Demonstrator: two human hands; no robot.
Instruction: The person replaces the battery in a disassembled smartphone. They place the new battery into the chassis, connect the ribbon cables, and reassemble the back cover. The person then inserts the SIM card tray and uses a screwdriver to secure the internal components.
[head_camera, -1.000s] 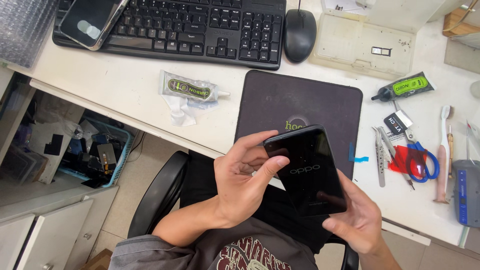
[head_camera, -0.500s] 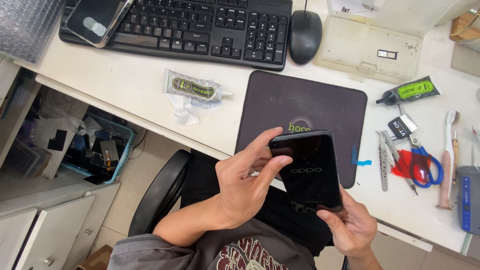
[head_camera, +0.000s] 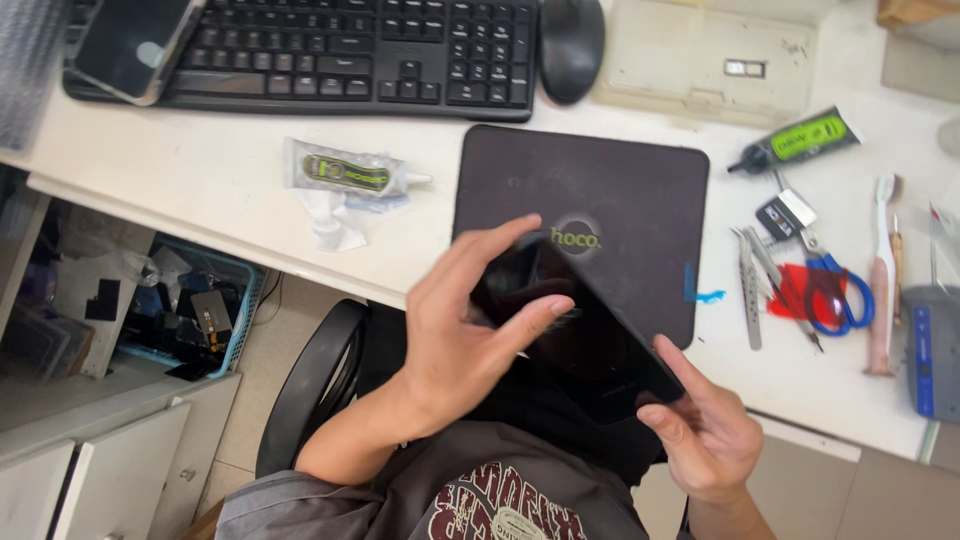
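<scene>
Holding a black smartphone (head_camera: 590, 340) at centre frame above the dark work mat (head_camera: 620, 190), left hand (head_camera: 455, 340) gripping its upper end, right hand (head_camera: 700, 440) pinching its lower corner, the phone now tilted further than a moment earlier, its back blurred.

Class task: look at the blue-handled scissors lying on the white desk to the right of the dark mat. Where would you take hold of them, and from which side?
Take the scissors by the blue handle loops, coming from above. The loops lie flat and face up on the desk, while tweezers and other tools crowd the blade side.
</scene>
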